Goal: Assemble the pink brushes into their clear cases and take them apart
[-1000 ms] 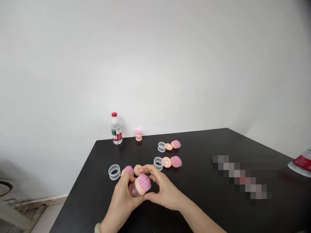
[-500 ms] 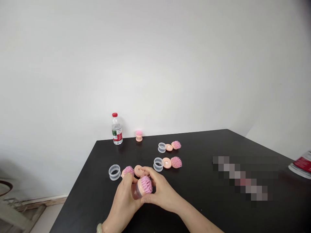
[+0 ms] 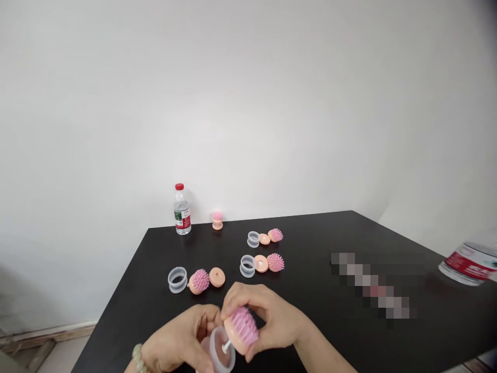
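Note:
Near the front edge, my left hand [image 3: 176, 336] grips a translucent ring-shaped cup [image 3: 230, 362] with a peach part inside. My right hand [image 3: 277, 316] pinches a peach brush head [image 3: 244, 330] with pink bristles by its sides. A short white stem links the brush head to the cup, and a gap shows between them. Just beyond my hands lie a loose clear ring [image 3: 177, 280], a second brush head [image 3: 200, 281] on its side, and a peach disc [image 3: 217, 277] with a central hole.
Two more rows each hold a clear ring [image 3: 247, 266], a peach disc [image 3: 261, 263] and a brush head [image 3: 276, 262]. At the back stand a water bottle [image 3: 182, 215] and a whole brush [image 3: 217, 221]. Another bottle [image 3: 466, 264] is at right, by a pixelated patch.
The brush head has come up out of the clear cup, exposing the white stem. Both hands have moved nearer to me, uncovering the disc and brush head behind them.

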A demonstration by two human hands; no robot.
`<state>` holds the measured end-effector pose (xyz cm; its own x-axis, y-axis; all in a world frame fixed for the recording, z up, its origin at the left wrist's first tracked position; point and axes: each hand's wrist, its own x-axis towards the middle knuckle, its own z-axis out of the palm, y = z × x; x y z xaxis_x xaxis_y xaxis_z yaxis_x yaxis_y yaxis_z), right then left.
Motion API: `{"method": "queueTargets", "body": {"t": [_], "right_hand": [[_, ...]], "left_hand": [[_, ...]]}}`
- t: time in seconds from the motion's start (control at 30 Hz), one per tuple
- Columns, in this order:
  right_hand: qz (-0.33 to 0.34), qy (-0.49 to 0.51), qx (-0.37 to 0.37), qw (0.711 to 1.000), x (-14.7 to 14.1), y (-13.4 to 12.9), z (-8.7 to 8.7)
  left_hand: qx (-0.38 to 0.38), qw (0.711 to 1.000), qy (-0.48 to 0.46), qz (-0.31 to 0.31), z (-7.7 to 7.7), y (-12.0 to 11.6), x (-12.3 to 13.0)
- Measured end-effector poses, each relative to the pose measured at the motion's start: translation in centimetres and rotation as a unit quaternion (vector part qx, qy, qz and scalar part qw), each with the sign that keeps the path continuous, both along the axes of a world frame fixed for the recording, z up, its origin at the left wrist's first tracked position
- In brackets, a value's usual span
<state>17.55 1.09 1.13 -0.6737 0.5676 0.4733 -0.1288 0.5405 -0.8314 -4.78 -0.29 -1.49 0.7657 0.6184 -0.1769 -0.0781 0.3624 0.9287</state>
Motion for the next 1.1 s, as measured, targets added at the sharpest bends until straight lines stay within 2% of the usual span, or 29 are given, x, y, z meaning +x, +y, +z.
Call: {"method": "queueTargets", "body": {"t": [0.03, 0.1, 0.23, 0.33, 0.43, 0.6, 0.73, 0.9, 1.1], "right_hand": [[0.010, 0.019, -0.010, 1.000, 0.6, -0.1, 0.2], [-0.014, 0.020, -0.049, 0.998, 2.2, -0.3, 0.8], [-0.185, -0.009, -0.129, 0.974, 4.6, -0.1, 2.1], [-0.315, -0.045, -0.075, 0.945, 4.3, 2.1, 3.0], [-0.371, -0.194, 0.050, 0.907, 2.5, 6.1, 3.1], [-0.363, -0.310, 0.061, 0.877, -0.9, 13.1, 0.7], [-0.383, -0.380, 0.050, 0.841, -2.6, 16.6, -1.5], [-0.371, -0.421, 0.054, 0.826, -3.5, 18.3, -2.5], [-0.324, -0.404, 0.061, 0.853, -3.3, 18.5, -2.3]], "left_hand": [[-0.003, 1.000, -0.005, -0.007, 0.0, 0.0, -0.1], [0.007, 1.000, -0.007, -0.003, 0.0, -0.1, -0.3], [0.030, 0.999, 0.001, -0.011, 0.1, -0.3, -0.3], [0.035, 0.999, 0.011, -0.023, 0.4, -0.5, 0.1], [0.063, 0.998, 0.012, -0.019, 0.7, -0.7, 0.3], [0.092, 0.996, 0.006, 0.006, 1.0, -0.8, -0.1], [0.084, 0.996, 0.041, 0.017, 1.0, -0.9, -0.3], [0.101, 0.993, 0.058, 0.021, 0.6, -1.1, -0.3], [0.106, 0.992, 0.065, 0.030, 1.0, -1.1, -0.2]]}}
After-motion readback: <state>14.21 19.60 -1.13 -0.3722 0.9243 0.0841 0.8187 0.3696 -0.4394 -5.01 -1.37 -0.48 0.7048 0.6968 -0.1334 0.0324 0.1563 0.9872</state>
